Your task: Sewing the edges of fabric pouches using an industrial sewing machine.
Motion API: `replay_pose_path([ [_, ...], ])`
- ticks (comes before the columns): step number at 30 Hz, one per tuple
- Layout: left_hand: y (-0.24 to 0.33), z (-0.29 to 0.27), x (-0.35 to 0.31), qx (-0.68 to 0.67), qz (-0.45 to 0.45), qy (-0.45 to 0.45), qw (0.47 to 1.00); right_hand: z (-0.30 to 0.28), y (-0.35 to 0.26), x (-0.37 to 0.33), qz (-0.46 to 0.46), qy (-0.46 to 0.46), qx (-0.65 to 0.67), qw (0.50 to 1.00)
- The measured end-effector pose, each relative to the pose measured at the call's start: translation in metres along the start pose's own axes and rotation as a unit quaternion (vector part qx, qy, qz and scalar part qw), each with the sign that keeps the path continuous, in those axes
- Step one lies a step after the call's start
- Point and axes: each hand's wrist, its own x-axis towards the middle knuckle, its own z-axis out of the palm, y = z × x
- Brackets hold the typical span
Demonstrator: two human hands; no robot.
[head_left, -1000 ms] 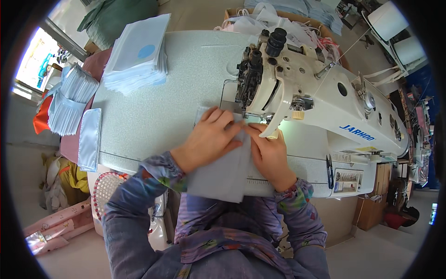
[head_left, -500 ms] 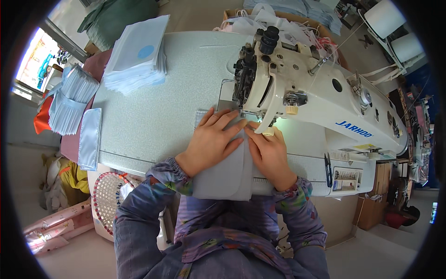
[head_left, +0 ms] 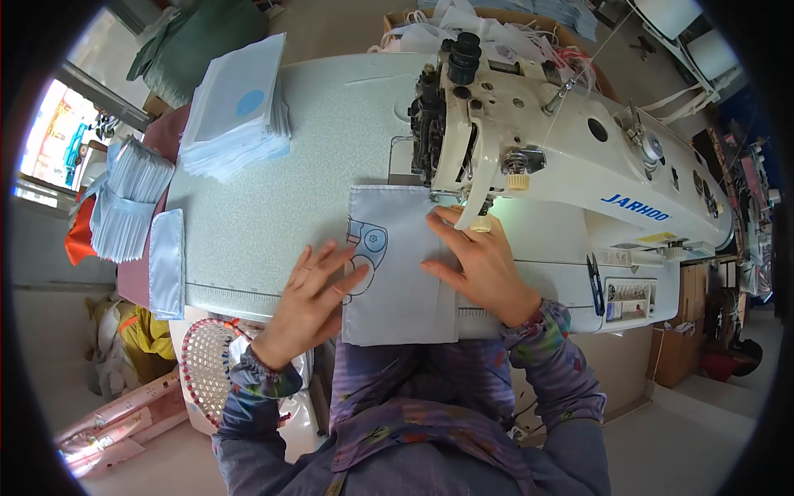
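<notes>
A pale grey-white fabric piece (head_left: pixel 401 264), with a blue printed figure along its left side, lies on the sewing machine's table and reaches over the front edge. Its far right corner is beside the needle area of the white sewing machine (head_left: pixel 529 132). My left hand (head_left: pixel 308 302) is open, fingers spread, with the fingertips at the fabric's left edge over the print. My right hand (head_left: pixel 484 264) rests at the fabric's right edge, thumb and fingers apart, just below the machine head. Part of its fingers is hidden behind a machine lever.
A stack of pale fabric pieces (head_left: pixel 231 116) stands at the far left of the table (head_left: pixel 322 132). Beyond its left edge are a tied bundle (head_left: pixel 128 202) and a light blue strip (head_left: pixel 167 264). Black snips (head_left: pixel 595 285) lie right, beside a small parts tray (head_left: pixel 630 299). A woven basket (head_left: pixel 207 364) sits below left.
The fabric now lies flat and spread, its printed figure showing. My left hand has moved left and nearer to me, off the fabric's middle. My right hand has opened slightly beside the machine.
</notes>
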Motion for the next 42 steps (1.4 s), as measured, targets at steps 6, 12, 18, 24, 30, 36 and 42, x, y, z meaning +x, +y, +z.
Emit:
replay_pose_path([
  [6,-0.007,0.015,0.028,-0.094,0.157,-0.064,0.981,0.007,0.001,0.000,-0.016,0.021,-0.002,1.000],
  [12,-0.023,0.019,0.053,-0.161,0.154,-0.040,0.974,0.005,-0.002,0.001,-0.014,0.017,0.005,1.000],
  [18,-0.041,0.024,0.074,-0.180,0.150,-0.046,0.971,0.007,-0.001,0.001,-0.013,0.008,0.009,1.000],
  [24,-0.054,0.031,0.090,-0.190,0.145,-0.038,0.970,0.008,-0.001,0.003,-0.013,0.019,0.010,1.000],
  [30,-0.066,0.034,0.109,-0.201,0.140,-0.016,0.969,0.009,-0.002,0.003,-0.010,0.017,0.016,1.000],
  [36,-0.075,0.037,0.120,-0.184,0.140,-0.006,0.973,0.009,-0.004,0.004,-0.007,0.016,0.007,1.000],
  [42,-0.063,0.045,0.119,-0.131,0.115,0.035,0.984,0.011,-0.005,0.004,-0.001,0.023,-0.002,1.000],
])
